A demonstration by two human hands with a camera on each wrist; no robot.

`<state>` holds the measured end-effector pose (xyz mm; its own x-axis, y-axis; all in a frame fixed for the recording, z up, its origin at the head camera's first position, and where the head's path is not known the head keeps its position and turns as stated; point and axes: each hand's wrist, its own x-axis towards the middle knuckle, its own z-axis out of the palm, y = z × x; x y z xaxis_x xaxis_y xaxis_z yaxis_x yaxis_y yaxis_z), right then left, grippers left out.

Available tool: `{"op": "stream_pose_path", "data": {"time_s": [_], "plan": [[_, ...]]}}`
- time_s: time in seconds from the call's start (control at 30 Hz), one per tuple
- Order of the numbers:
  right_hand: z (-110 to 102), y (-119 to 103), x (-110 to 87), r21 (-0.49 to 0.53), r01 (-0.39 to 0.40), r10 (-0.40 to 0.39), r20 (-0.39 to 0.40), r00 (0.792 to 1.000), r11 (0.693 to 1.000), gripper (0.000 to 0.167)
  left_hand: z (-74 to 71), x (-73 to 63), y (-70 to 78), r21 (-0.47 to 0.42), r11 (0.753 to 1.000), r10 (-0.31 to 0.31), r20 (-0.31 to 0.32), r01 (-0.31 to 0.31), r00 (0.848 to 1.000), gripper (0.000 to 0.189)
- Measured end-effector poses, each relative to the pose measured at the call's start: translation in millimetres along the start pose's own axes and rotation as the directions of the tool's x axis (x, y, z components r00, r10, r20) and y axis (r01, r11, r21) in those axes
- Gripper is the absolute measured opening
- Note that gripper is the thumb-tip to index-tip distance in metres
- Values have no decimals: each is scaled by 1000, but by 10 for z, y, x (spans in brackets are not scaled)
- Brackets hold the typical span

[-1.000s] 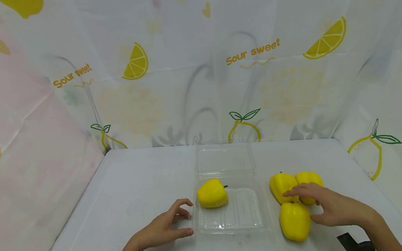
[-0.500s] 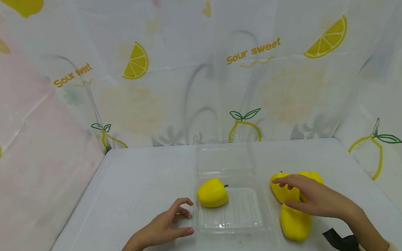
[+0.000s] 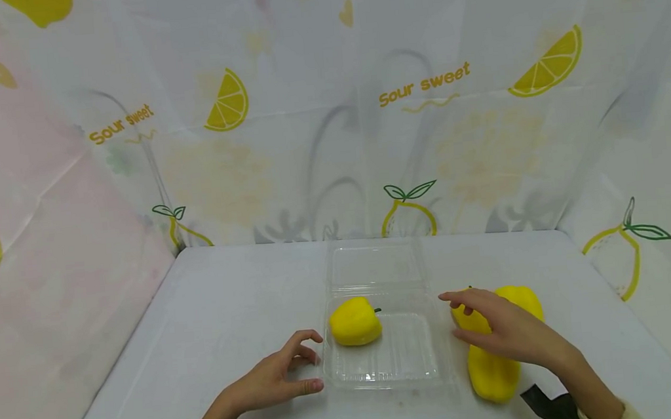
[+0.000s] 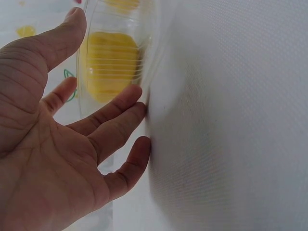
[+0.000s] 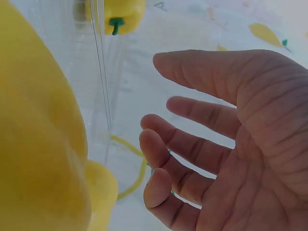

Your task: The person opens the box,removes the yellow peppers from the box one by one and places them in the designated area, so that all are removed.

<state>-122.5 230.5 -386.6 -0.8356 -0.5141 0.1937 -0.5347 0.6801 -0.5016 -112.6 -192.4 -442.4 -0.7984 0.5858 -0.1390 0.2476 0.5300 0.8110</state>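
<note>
Head view: one clear container (image 3: 408, 348), lid (image 3: 375, 267) laid back, with one yellow pepper (image 3: 354, 322) at its left rear; three more on the white table (image 3: 247, 295) to the right, namely near pepper (image 3: 493, 381), rear-left pepper (image 3: 467, 321), rear-right pepper (image 3: 525, 300); right hand (image 3: 501, 325) over these, empty, shifted leftward within the last second, peppers unmoved, so the tally apparently stays one in, three out. Left wrist view: left hand (image 4: 72, 139) empty, fingers loosely spread beside the container, contact uncertain. Right wrist view: fingers loosely bent, nothing held, container beyond.
</note>
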Motion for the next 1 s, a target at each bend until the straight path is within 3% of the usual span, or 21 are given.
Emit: {"op": "stream_pose_path", "data": {"time_s": [0.4,0.73,1.0], "plan": [[160,-119,102,-20,-31,30,-46,999,999,48,-5,-1,-7,1,1000,-6,-1,6,1000,60],[269,-206,175,-8,-111,111,-8,994,994,52,1,15,-20,1,1000,-6,2,6,1000,60],[403,-248,217,-66,-130,129,-18,991,989,55,1,11,-22,-7,1000,-21,5,21,1000,61]]}}
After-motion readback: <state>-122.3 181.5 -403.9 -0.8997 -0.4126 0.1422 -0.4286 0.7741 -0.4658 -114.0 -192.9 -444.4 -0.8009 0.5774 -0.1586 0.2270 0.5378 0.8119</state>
